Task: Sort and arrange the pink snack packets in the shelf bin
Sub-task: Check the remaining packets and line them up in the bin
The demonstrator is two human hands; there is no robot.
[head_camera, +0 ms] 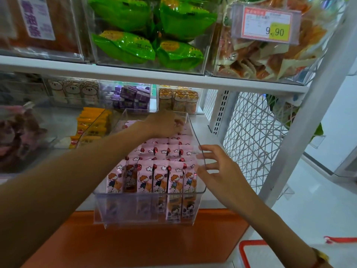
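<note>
A clear plastic shelf bin (146,211) juts out over the shelf's front edge. Several pink snack packets (160,176) with a cartoon child stand upright in rows inside it, filling the front and middle. My left hand (164,123) reaches deep into the back of the bin, fingers curled down onto the rear packets; whether it grips one is hidden. My right hand (216,171) hovers at the bin's right wall near the front corner, fingers spread, fingertips touching the clear rim.
Orange packets (90,126) fill the bin to the left. Purple boxes (131,97) and bear-print packs (177,101) stand behind. Green bags (150,33) sit on the shelf above by a 9.90 price tag (266,26). A white wire side panel (251,132) stands right; a red-rimmed basket (251,254) below.
</note>
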